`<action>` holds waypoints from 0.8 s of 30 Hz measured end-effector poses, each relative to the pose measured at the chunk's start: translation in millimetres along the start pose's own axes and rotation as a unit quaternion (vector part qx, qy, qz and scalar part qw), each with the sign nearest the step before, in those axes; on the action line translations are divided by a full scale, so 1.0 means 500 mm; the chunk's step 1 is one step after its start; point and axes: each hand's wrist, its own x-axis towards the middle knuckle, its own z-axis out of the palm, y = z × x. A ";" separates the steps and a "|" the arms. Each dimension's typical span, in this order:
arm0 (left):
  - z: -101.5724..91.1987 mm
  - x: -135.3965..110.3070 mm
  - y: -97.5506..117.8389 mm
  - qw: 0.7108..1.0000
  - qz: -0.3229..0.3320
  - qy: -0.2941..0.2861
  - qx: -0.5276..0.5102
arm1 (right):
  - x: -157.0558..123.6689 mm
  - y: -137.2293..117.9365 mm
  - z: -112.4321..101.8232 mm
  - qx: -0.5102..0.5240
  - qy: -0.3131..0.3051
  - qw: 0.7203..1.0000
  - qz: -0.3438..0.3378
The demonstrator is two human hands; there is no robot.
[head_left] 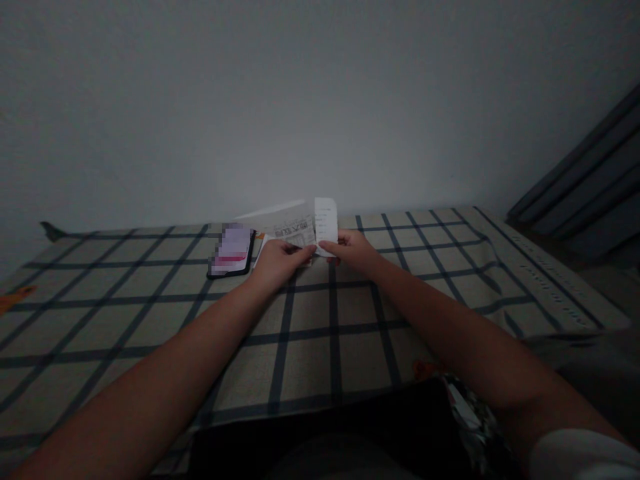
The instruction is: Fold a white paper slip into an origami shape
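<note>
Both my hands pinch a printed sheet of paper (295, 225) raised a little over the table. My left hand (280, 261) is closed on its lower edge, thumb pointing right. Thumb and fingers of my right hand (353, 249) are closed on the right end, where a pale strip with small print stands up as a flap. The two thumbs nearly meet at the bottom of the sheet. Beneath and beside my left hand lies another white paper, mostly hidden. A phone (233, 250) with a lit, partly pixelated screen rests just left of that hand.
A checked cloth (310, 340) covers the table, which backs onto a plain grey wall (320, 100). Dark folded fabric (585, 153) hangs at the right. Something dark and shiny (470, 413) lies by the near edge, below my right forearm.
</note>
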 end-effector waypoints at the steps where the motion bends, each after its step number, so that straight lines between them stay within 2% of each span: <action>1: -0.002 0.001 -0.002 1.000 0.004 -0.007 0.021 | 0.000 -0.001 -0.001 -0.005 -0.001 1.000 0.003; 5: -0.004 0.000 0.003 0.997 0.022 -0.021 0.076 | 0.001 0.000 -0.004 -0.012 -0.010 1.000 0.007; 13: 0.000 -0.008 0.028 0.999 0.022 -0.017 0.033 | 0.006 0.018 0.003 0.034 0.007 0.999 0.019; 19: -0.001 -0.013 0.042 0.999 0.020 -0.006 0.049 | 0.009 0.017 0.005 0.069 0.039 0.996 0.045; 24: 0.000 -0.016 0.049 0.999 0.007 -0.003 0.031 | 0.001 -0.002 0.001 0.069 0.001 0.997 0.039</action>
